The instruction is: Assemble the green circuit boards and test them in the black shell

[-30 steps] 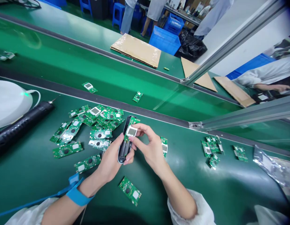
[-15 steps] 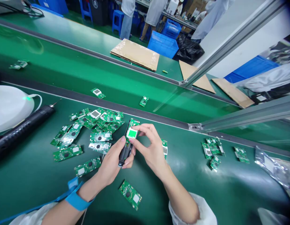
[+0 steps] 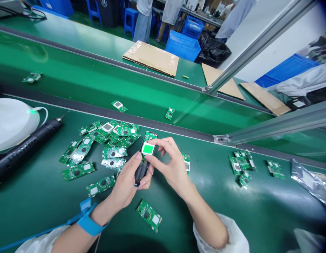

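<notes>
PCB btwn L grip, R grip

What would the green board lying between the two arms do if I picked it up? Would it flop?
The green board would probably stay stiff, since it lies flat with straight edges. It looks thin, so likely light. I doubt it would roll, being flat, but its little parts might be fragile.

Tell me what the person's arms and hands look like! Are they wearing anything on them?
The left hand and right hand wear no gloves. Both arms have loose white sleeves, ending below the elbows. The left wrist wears a wide blue band with a blue cord attached.
</notes>
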Motion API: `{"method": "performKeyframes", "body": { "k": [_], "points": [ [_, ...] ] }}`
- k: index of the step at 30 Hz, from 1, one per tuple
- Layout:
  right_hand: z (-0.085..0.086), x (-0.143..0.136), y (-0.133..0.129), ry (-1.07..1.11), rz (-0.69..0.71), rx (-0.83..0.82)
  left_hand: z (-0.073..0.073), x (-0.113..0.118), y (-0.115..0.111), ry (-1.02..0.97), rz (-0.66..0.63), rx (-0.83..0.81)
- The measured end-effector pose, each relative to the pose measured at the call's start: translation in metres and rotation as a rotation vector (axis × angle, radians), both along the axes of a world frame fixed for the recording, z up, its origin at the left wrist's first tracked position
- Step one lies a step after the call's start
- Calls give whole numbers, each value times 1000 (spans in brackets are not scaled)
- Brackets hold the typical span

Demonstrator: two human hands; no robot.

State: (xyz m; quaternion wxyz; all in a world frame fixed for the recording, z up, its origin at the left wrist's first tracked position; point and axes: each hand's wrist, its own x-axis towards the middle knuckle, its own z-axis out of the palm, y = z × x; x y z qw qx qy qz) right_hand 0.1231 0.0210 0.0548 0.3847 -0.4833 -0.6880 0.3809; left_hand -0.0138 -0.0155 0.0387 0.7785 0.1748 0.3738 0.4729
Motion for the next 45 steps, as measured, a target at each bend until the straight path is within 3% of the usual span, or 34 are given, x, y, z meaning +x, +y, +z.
{"method": "performKeyframes", "body": {
  "k": [15,21,26,29,33,38,41,45],
  "points": [
    [2,0,1,54,24,-32,2,0,-1,8,5,19],
    [0,-2,-1,44,45,-122,-6,2,-3,162,25,103],
    [-6,-9,-16,-35,-216,-113,-15,7,-10,280,0,114],
    [-5,7,-25,-2,-403,-39,-11,7,-9,260,-12,81],
    [-3,49,-35,-323,-549,-63,-3,5,-5,256,-34,75],
    [-14,79,-43,-732,-426,-124,-5,2,-5,235,-63,72],
    [-10,91,-23,-744,-400,-102,-8,2,-6,223,-58,87],
    [-4,109,53,-681,-546,-87,-7,2,-5,215,-79,102]
  ]
}}
